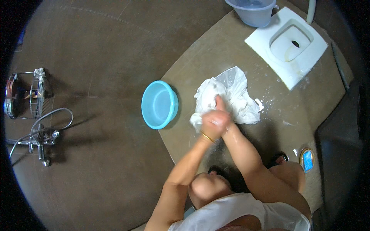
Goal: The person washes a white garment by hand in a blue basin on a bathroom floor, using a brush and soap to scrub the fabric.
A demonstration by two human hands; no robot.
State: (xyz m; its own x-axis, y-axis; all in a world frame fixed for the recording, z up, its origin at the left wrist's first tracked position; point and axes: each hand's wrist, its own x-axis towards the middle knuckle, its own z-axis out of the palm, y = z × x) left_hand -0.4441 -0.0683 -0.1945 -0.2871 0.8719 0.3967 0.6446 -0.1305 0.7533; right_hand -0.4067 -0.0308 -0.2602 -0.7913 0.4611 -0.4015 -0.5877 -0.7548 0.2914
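A wet white cloth garment point(241, 104) lies bunched on the tiled floor point(188, 69) before me. My left hand point(213, 122), with a gold bangle at its wrist, presses on the near side of the cloth. Close against it, my right hand point(225, 114) touches the cloth too, with a finger pointing away from me. The two hands overlap and are blurred, so their grip on the fabric is unclear. White suds show on the skin. An empty light blue plastic basin point(159, 105) stands left of the cloth.
A white squat toilet point(267, 46) is set in the floor at upper right, beside a translucent bucket point(254, 14). A round container with a blue block point(307, 160) sits near my right foot. On the left wall are a chrome mixer tap point(42, 144) and wire rack point(37, 98).
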